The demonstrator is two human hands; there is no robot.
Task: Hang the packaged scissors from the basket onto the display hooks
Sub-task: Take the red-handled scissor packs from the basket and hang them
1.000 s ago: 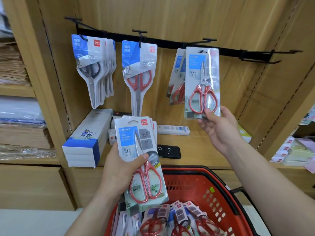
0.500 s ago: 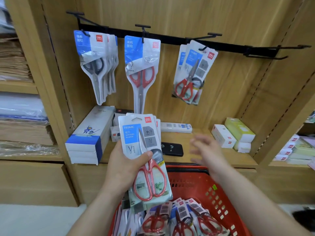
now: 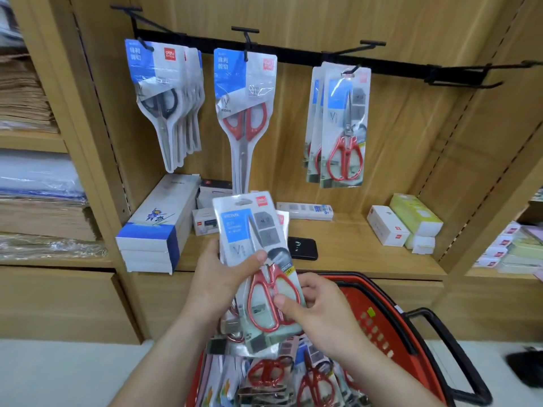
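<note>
The left hand (image 3: 217, 283) grips a stack of packs (image 3: 252, 239) upright over the front edge of the shelf (image 3: 352, 245), thumb across the front one. The right hand (image 3: 320, 312), up at the rail (image 3: 293, 55) a second ago, has come back down and pinches that front pack's lower edge. The hung pack (image 3: 345, 127) now fronts the third hook (image 3: 352, 69). So that's one more done. The basket (image 3: 396, 304) holds plenty yet, and the far-right hook (image 3: 470, 80) is bare.

Lying on wooden shelf (image 3: 352, 251): stacked white-and-blue boxes (image 3: 152, 230) at left, small white boxes (image 3: 205, 221) beside them, black flat item (image 3: 302, 248) mid-shelf, white box (image 3: 388, 226) touching green boxes (image 3: 415, 214) at right.
</note>
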